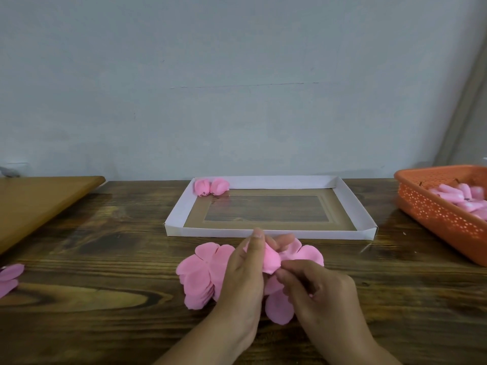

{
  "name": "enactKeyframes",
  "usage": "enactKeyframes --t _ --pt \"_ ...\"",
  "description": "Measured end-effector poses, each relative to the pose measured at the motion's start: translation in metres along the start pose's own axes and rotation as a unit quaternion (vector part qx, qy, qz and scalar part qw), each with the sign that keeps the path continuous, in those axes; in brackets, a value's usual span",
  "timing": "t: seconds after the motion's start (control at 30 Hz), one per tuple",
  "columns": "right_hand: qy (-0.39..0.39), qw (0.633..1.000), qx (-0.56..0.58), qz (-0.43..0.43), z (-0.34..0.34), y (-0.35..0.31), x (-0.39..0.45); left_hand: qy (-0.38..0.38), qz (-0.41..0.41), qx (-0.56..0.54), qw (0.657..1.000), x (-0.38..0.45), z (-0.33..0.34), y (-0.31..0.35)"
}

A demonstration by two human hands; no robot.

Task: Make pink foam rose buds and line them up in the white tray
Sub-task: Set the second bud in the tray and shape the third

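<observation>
where both hands pinch, soft rounded foam petals (271, 258) fold.

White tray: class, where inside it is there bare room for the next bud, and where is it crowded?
The tray is bare from the two buds in its far-left corner rightward and along its near wall. Crowded: the table before it, with both hands and petals.

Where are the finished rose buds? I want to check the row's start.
In the head view, two rose buds sit side by side in the white tray's far left corner.
</observation>
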State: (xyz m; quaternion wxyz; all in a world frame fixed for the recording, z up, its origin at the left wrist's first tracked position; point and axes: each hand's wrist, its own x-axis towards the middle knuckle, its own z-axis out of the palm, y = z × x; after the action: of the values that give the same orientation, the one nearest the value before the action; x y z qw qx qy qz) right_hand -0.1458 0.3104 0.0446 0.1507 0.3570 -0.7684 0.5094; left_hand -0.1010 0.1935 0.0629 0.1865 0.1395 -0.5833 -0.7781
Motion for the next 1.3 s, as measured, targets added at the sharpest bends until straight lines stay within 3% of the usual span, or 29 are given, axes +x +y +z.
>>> enactKeyframes --t 0.27,0.43,0.63,0.7,0.77,0.83,0.87,0.9,0.93,1.0,1.03,1.1,1.17,1.23,1.3 --pt "-0.101 0.995 0.018 0.018 -0.004 -0.002 0.001 0.010 -0.005 0.011 1.000 0.001 0.001 0.000" --pt "-0.189 0.960 0.151 0.140 -0.006 -0.007 0.004 -0.026 -0.036 -0.060 0.997 -0.004 0.002 0.009" --pt "-0.275 0.870 0.335 0.233 -0.011 -0.012 0.009 -0.077 -0.087 -0.072 0.991 -0.005 -0.004 0.014" --pt "-0.295 0.805 0.418 0.301 -0.011 -0.012 0.009 -0.091 -0.098 -0.087 0.987 -0.006 -0.007 0.016" --pt "-0.305 0.715 0.510 0.369 -0.012 -0.014 0.010 -0.106 -0.105 -0.099 0.984 -0.007 -0.009 0.018" --pt "-0.301 0.675 0.548 0.392 -0.012 -0.016 0.009 -0.106 -0.113 -0.115 0.981 -0.008 -0.009 0.019" --pt "-0.298 0.692 0.531 0.387 -0.011 -0.017 0.010 -0.098 -0.114 -0.117 0.982 -0.007 -0.008 0.019" --pt "-0.291 0.740 0.484 0.366 -0.011 -0.018 0.009 -0.082 -0.113 -0.114 0.984 -0.007 -0.008 0.018" --pt "-0.281 0.810 0.406 0.316 -0.010 -0.017 0.007 -0.064 -0.111 -0.110 0.986 -0.005 -0.007 0.018" --pt "-0.241 0.937 0.197 0.157 -0.008 -0.012 0.002 -0.028 -0.108 -0.104 0.988 -0.003 -0.006 0.015" --pt "-0.221 0.966 0.106 0.080 -0.007 -0.011 0.000 -0.015 -0.107 -0.100 0.989 -0.002 -0.006 0.013" --pt "-0.201 0.979 0.029 -0.004 -0.007 -0.009 -0.005 0.000 -0.106 -0.089 0.990 -0.002 -0.005 0.010" --pt "-0.197 0.980 0.039 0.005 -0.005 -0.008 -0.006 -0.002 -0.105 -0.083 0.991 -0.002 -0.005 0.008" --pt "-0.210 0.968 0.115 0.076 -0.005 -0.012 -0.004 -0.018 -0.107 -0.082 0.991 -0.003 -0.006 0.009" --pt "-0.238 0.928 0.224 0.181 -0.007 -0.016 0.001 -0.031 -0.111 -0.088 0.989 -0.003 -0.006 0.012"
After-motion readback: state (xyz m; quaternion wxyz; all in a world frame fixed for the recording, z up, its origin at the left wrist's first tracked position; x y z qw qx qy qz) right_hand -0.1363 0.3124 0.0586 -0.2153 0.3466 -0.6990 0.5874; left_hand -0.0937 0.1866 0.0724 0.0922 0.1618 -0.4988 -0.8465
